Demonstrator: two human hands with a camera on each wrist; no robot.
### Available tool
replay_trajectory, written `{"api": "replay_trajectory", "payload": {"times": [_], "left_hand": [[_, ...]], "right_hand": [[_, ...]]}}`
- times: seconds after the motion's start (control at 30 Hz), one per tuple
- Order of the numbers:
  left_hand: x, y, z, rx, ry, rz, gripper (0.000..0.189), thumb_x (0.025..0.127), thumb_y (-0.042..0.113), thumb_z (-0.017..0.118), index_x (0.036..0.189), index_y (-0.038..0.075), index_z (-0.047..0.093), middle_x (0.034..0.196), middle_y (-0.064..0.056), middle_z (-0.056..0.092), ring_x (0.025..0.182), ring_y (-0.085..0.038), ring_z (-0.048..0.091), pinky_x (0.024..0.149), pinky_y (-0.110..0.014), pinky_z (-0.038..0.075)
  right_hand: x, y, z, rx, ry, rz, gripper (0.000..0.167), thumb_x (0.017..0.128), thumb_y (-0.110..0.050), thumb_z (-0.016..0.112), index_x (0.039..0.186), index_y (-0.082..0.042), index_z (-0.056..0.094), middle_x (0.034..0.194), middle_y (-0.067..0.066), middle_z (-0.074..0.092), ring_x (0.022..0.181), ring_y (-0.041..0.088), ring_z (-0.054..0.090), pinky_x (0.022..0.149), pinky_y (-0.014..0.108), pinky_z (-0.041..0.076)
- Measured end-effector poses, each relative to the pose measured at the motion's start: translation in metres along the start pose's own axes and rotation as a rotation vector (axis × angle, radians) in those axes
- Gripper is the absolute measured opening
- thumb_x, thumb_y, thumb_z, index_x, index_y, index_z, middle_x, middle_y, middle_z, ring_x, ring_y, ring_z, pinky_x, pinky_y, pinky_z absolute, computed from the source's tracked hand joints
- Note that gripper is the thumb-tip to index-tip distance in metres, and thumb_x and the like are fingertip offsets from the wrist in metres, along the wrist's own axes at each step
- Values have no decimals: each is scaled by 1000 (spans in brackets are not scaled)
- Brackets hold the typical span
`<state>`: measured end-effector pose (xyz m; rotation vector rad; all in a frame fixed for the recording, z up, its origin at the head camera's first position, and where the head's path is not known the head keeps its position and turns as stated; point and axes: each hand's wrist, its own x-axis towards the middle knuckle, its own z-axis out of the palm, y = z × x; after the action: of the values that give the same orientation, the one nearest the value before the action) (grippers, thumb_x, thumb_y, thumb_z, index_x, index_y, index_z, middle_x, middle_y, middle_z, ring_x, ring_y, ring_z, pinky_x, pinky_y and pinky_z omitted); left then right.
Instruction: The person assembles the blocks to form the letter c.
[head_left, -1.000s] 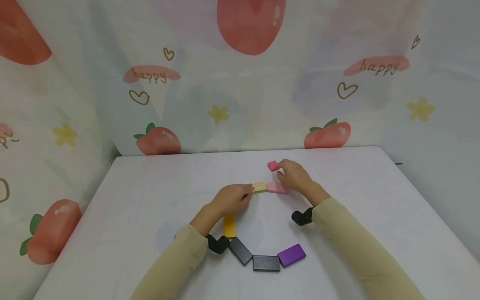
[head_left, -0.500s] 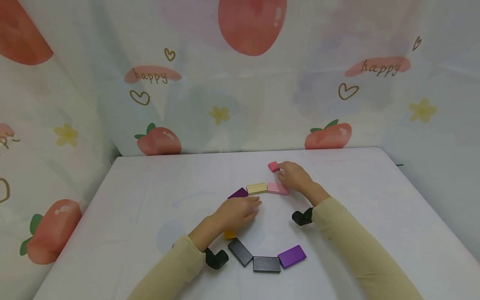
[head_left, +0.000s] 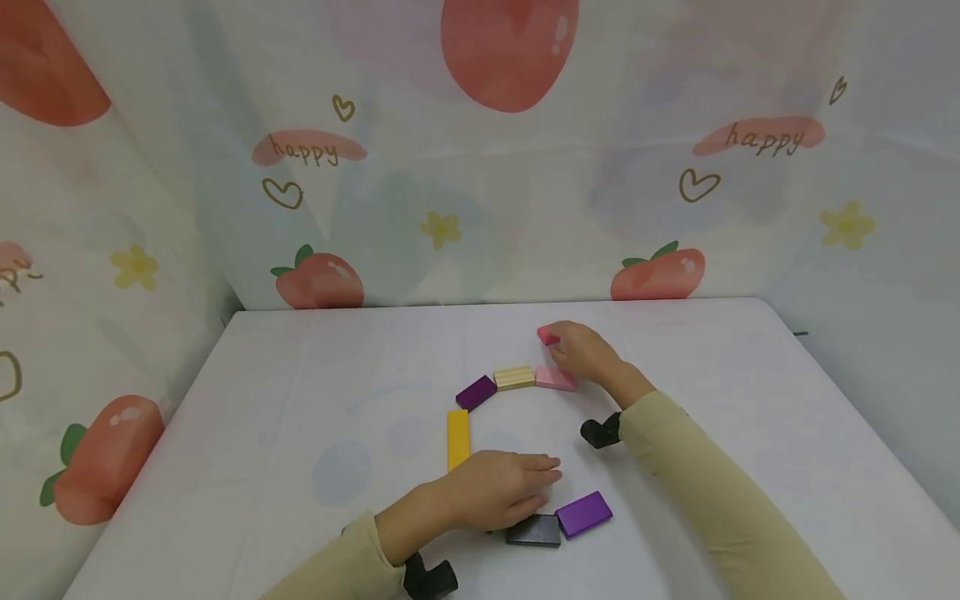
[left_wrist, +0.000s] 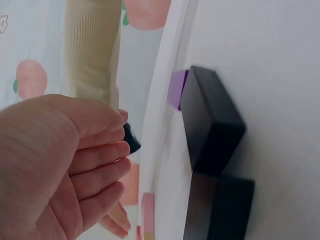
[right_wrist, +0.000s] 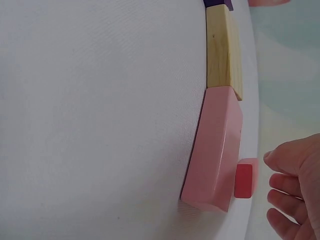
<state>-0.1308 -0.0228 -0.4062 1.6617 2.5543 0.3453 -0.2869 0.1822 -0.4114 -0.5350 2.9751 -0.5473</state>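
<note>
My left hand (head_left: 498,489) is above the near side of a curved row of blocks, its fingers extended and holding nothing. Under it lie a black block (head_left: 534,531) and another black block (left_wrist: 220,210), the latter covered by the hand in the head view. Next to the black one is a bright purple block (head_left: 584,514). My right hand (head_left: 585,350) is at the far side, beside a small coral-pink block (right_wrist: 244,181); a gap separates thumb and block in the right wrist view. Nearer lies a light pink block (head_left: 555,378), touching a plain wooden block (head_left: 513,378).
A dark purple block (head_left: 476,392) and a yellow block (head_left: 458,437) form the row's left side. All lie on a white table (head_left: 300,375). A printed cloth (head_left: 525,208) hangs behind and at the sides. Black wrist devices (head_left: 600,432) sit at both sleeves.
My left hand has moved from the wooden block toward me, uncovering the dark purple and yellow blocks and covering a black one. The right hand shifts slightly over the coral-pink block.
</note>
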Motion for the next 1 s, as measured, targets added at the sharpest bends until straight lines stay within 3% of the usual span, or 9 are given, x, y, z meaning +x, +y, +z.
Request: {"api": "replay_trajectory", "payload": {"times": [0.3, 0.87, 1.0], "left_hand": [[-1, 19, 17, 13, -100, 73, 38, 96, 27, 48, 131, 13, 53, 134, 5, 48, 124, 2, 35, 95, -12, 32], [0, 25, 24, 84, -121, 121, 37, 96, 29, 49, 129, 14, 55, 134, 7, 48, 123, 2, 37, 95, -11, 31], [1, 26, 26, 99, -122, 116, 36, 96, 29, 49, 128, 15, 56, 134, 8, 48, 123, 2, 37, 95, -12, 32]], "right_hand": [[6, 0, 3, -31, -25, -22, 35, 88, -4, 52, 121, 6, 54, 118, 19, 56, 114, 33, 48, 99, 45, 34], [3, 2, 5, -87, -64, -11, 38, 89, 1, 51, 127, 8, 49, 131, 24, 46, 126, 36, 37, 103, 46, 28], [-2, 5, 4, -91, -67, 18, 38, 87, 4, 52, 125, 7, 51, 127, 23, 50, 122, 36, 41, 102, 47, 30]]}}
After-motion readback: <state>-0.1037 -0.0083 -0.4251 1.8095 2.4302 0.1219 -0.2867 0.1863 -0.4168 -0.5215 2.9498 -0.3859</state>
